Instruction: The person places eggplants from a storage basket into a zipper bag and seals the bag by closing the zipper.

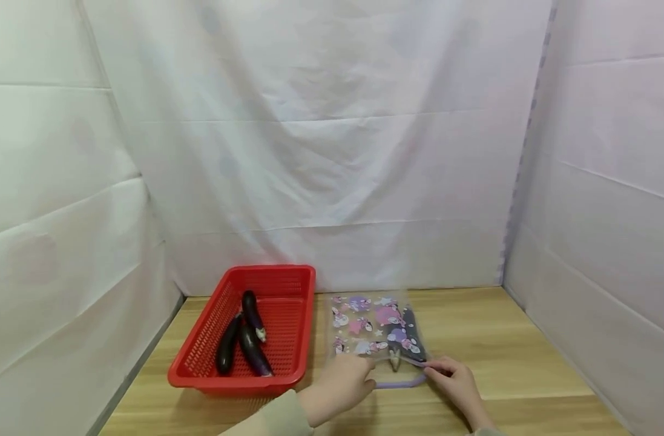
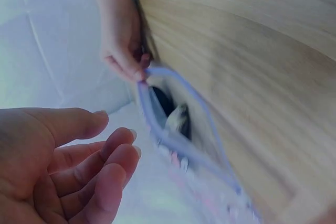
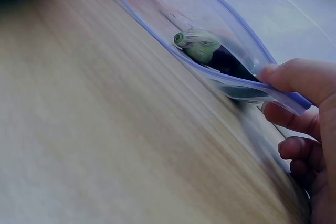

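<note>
A clear zip bag (image 1: 359, 327) with pink and purple cartoon prints lies on the table, its purple-edged mouth parted toward me. Inside, along the right side, is a dark eggplant (image 3: 226, 61) whose pale green stem end points at the opening. My right hand (image 1: 456, 383) pinches the right corner of the mouth between thumb and forefinger. By the left end of the mouth is my left hand (image 1: 342, 384); in the left wrist view its fingers (image 2: 113, 182) are loosely bent, apart from the thumb, with nothing between them.
To the left stands a red plastic basket (image 1: 310, 315) with slotted walls. Three eggplants (image 1: 250, 351) lie in its left half. White cloth walls (image 1: 321, 181) close off the back and both sides of the wooden table (image 1: 489, 339).
</note>
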{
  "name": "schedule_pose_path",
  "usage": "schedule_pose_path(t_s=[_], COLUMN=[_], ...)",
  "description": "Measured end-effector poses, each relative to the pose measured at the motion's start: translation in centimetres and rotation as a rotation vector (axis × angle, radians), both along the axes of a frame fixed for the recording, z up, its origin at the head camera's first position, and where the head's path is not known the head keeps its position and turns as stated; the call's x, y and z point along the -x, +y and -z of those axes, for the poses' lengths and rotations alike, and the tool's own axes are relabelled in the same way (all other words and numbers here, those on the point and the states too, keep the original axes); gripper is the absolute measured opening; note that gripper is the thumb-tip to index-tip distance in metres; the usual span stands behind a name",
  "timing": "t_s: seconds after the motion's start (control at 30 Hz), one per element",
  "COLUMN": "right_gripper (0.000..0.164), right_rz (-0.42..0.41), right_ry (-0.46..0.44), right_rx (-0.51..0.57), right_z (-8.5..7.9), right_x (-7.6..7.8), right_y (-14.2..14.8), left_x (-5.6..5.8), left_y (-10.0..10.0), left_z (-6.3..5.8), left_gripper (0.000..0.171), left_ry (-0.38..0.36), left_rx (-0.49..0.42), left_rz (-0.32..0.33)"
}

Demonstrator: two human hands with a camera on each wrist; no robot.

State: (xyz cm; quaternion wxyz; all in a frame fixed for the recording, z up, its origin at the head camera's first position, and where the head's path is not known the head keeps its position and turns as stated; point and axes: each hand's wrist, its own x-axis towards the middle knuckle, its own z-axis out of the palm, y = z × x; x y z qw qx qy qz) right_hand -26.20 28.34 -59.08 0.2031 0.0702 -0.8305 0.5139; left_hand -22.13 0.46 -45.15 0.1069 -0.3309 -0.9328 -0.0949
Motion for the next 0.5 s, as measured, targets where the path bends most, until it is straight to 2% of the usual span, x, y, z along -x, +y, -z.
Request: schedule_pose_path(t_s=[0.13,0.27,0.37,0.5], right_gripper=[0.009,0.008,0.008,0.008], right_rz=[0.04,0.04,0.029,0.014], right_ry=[-0.029,-0.038,-0.039,-0.045], right_rx=[0.002,0.006,0.008,-0.002], right_z=[-0.2,-0.3,-0.3,-0.1], right_x=[-0.3,-0.2,-0.1,0.0], right_y=[0.4,0.5,0.4,0.2], left_x=[-0.4,-0.5,-0.5,0.0], left_y=[-1.8,-3.7,-4.9,-6.5], left_z=[-1.5,-2.7,-3.2,-3.7], left_gripper=[0.016,0.012,0.015,0.028], left_ry=[0.006,0.019,0.037,0.011], left_rx=[0.003,0.01,0.018,-0.004], left_rz=[-0.008,-0.036,-0.06,-0.1])
